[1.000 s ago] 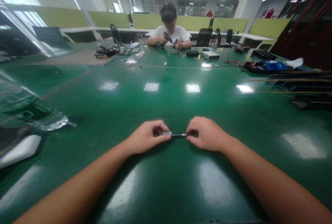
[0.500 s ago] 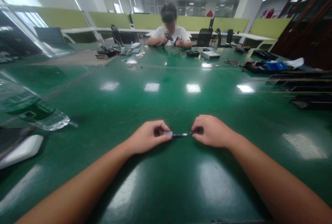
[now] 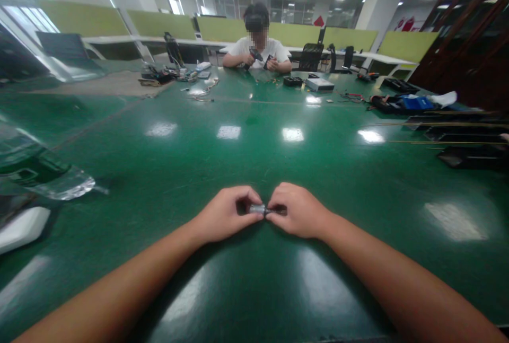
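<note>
An open-plan office with lime-green partition panels [image 3: 155, 26] backs a glossy green worktop [image 3: 222, 163]. Across it sits a person in a white T-shirt [image 3: 280, 49]. A clear plastic bottle with a green label [image 3: 77, 183] lies at the far left, well apart from the work.

The item under inspection, a small silver-grey cylinder [image 3: 257, 209] with a slim dark piece [image 3: 274, 211] at its right end, lies directly between the two hands near the worktop's front. Its long axis runs left to right, in line with both grips; neither hand is clearly nearer. The left hand [image 3: 225, 214] pinches the cylinder between thumb and finger; the right hand [image 3: 298, 210] has its thumb and fingertips closed about the dark piece, largely covering it. Whether the parts are joined cannot be determined. Both forearms angle inward from the lower corners, palms facing each other, fingertips just beside one another.
</note>
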The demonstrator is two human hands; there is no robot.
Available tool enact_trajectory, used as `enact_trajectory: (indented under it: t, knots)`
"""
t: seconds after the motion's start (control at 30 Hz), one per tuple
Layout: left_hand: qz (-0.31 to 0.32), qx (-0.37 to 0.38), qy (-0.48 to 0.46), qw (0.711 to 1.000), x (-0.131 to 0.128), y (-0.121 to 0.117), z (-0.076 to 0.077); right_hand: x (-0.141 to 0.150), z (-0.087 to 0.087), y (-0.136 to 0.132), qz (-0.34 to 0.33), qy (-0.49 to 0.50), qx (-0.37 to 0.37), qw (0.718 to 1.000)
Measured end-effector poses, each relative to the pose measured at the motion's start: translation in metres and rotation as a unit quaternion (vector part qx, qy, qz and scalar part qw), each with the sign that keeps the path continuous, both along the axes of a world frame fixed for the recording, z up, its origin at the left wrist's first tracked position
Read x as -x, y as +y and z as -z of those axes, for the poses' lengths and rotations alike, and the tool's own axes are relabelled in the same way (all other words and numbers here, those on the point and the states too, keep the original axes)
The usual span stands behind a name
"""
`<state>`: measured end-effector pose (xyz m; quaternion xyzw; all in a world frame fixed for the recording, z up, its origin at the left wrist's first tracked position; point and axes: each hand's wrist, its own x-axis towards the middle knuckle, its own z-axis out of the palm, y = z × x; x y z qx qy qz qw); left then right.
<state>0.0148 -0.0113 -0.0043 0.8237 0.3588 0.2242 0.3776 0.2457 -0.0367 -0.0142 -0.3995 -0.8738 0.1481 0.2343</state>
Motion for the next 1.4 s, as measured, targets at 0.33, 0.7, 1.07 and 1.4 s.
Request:
enact_trajectory:
  t: [0.33, 0.7, 1.07, 1.4]
  knots:
    - [-0.022, -0.013, 0.040, 0.999, 0.0010, -0.0005, -0.0085, 0.0051, -0.0010, -0.0020, 0.019, -0.008, -0.015, 1.000]
    - [-0.015, -0.007, 0.026, 1.000, -0.0011, -0.0011, -0.0060, 0.0058, -0.0001, -0.0029, 0.020, -0.007, -0.017, 1.000]
    - [-0.010, -0.016, 0.052, 0.998, -0.0003, -0.0002, -0.0062, 0.0028, -0.0002, -0.0036, 0.014, -0.015, -0.022, 1.000]
    - [-0.014, -0.013, 0.057, 0.998, -0.0007, -0.0007, -0.0066, 0.0022, -0.0007, -0.0044, 0.014, -0.018, -0.026, 0.999]
